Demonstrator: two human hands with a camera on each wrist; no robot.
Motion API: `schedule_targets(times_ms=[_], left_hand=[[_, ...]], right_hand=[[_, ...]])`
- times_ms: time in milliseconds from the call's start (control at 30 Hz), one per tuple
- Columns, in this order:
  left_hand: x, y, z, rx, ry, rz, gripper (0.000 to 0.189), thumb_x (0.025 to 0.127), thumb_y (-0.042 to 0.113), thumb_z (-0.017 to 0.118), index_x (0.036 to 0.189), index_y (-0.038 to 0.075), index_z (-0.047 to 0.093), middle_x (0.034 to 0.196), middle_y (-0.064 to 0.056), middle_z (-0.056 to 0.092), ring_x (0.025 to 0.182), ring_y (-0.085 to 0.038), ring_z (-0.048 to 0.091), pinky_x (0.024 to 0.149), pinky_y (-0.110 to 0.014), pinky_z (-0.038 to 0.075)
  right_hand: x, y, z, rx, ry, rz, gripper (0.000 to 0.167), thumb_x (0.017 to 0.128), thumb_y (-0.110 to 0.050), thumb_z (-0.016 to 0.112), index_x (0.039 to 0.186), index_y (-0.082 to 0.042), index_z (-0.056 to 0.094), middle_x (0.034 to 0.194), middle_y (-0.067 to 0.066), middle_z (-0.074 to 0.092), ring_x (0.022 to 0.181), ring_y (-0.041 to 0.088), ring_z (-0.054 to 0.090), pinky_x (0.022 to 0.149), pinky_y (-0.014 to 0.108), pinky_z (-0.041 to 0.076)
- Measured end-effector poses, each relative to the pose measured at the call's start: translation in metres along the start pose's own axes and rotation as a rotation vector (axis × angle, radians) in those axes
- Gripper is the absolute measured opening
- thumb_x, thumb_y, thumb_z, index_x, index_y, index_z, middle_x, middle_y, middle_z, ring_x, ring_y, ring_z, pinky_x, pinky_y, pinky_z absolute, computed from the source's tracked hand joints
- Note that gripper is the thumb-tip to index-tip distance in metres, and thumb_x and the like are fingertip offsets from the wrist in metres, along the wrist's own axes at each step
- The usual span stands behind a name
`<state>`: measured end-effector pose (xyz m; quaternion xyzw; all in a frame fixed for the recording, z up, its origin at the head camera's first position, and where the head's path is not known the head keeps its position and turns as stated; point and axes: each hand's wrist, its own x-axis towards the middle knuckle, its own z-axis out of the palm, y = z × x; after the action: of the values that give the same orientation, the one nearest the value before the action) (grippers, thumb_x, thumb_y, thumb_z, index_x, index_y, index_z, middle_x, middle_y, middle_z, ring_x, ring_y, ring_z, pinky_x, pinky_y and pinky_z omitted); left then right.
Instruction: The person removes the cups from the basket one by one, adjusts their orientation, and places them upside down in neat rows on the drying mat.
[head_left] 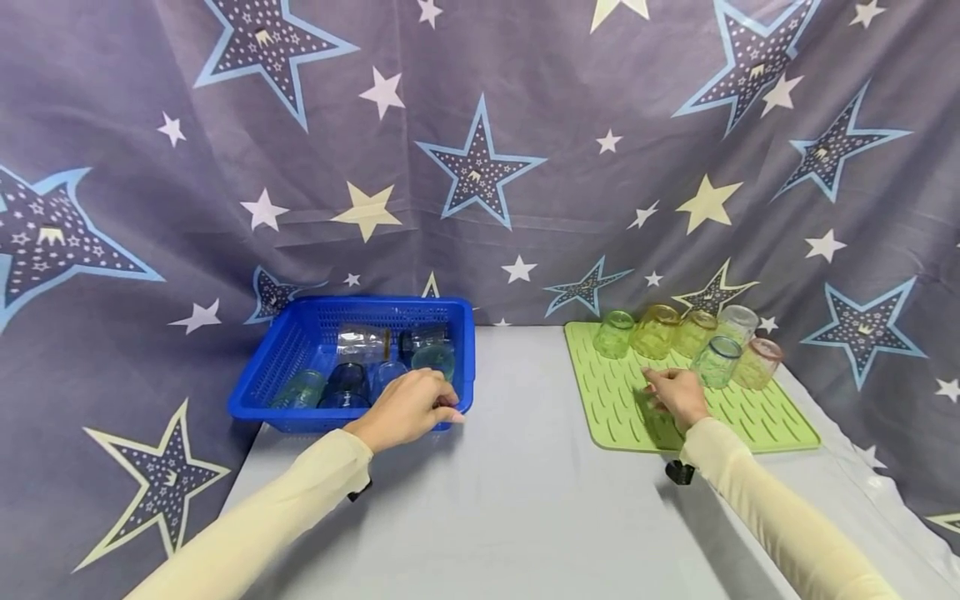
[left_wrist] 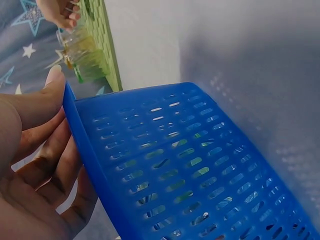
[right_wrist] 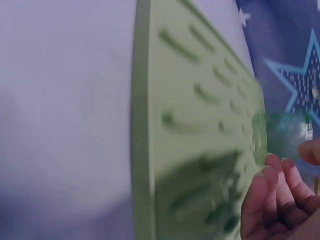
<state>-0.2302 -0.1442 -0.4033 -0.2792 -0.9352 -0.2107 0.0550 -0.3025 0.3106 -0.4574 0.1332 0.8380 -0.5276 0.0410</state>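
My left hand is at the front right corner of a blue plastic basket, thumb close to the rim and fingers loosely bent over it; whether they touch the rim I cannot tell. Several glasses lie in the basket, among them a clear glass, a dark glass and a greenish glass. Over a green drying mat my right hand holds nothing, its fingers loosely bent. Just beyond it stands a blue-rimmed glass, with a pink-rimmed glass beside it.
At the mat's back edge stand a green glass, an amber glass, a yellow glass and a clear glass. A white tablecloth covers the table. Behind it hangs a grey star-patterned curtain.
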Motion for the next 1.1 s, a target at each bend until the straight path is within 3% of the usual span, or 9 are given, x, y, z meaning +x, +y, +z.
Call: schedule_targets(times_ms=[333, 567, 767, 1100], left_hand=[[-0.003, -0.002, -0.003, 0.014, -0.007, 0.024, 0.017, 0.089, 0.027, 0.081, 0.102, 0.016, 0.081, 0.088, 0.012, 0.064, 0.080, -0.007, 0.059, 0.071, -0.029, 0.052], [-0.005, -0.003, -0.011, 0.001, 0.028, -0.055, 0.017, 0.084, 0.033, 0.086, 0.091, 0.019, 0.079, 0.083, 0.013, 0.063, 0.079, -0.008, 0.060, 0.069, -0.031, 0.052], [-0.007, -0.006, -0.011, 0.008, 0.052, -0.041, 0.016, 0.083, 0.030, 0.087, 0.089, 0.017, 0.080, 0.081, 0.013, 0.064, 0.078, -0.008, 0.059, 0.069, -0.032, 0.052], [-0.010, -0.005, -0.009, -0.008, 0.066, -0.034, 0.013, 0.084, 0.028, 0.087, 0.088, 0.017, 0.080, 0.080, 0.013, 0.065, 0.078, -0.007, 0.058, 0.069, -0.031, 0.052]], right_hand=[[-0.014, -0.020, 0.049, 0.098, -0.108, -0.075, 0.051, 0.108, -0.038, 0.055, 0.132, 0.007, 0.060, 0.106, 0.018, 0.069, 0.077, 0.021, 0.064, 0.072, 0.038, 0.058], [-0.027, -0.031, 0.093, 0.142, -0.189, -0.128, 0.044, 0.108, -0.032, 0.056, 0.120, 0.009, 0.065, 0.099, 0.017, 0.068, 0.075, 0.022, 0.061, 0.067, 0.036, 0.055], [-0.040, -0.035, 0.117, 0.143, -0.250, -0.136, 0.044, 0.107, -0.034, 0.057, 0.118, 0.007, 0.066, 0.097, 0.014, 0.068, 0.076, 0.024, 0.061, 0.067, 0.037, 0.056], [-0.072, -0.054, 0.166, 0.210, -0.432, -0.183, 0.046, 0.105, -0.037, 0.061, 0.115, 0.007, 0.067, 0.096, 0.018, 0.069, 0.070, 0.019, 0.059, 0.064, 0.034, 0.054]])
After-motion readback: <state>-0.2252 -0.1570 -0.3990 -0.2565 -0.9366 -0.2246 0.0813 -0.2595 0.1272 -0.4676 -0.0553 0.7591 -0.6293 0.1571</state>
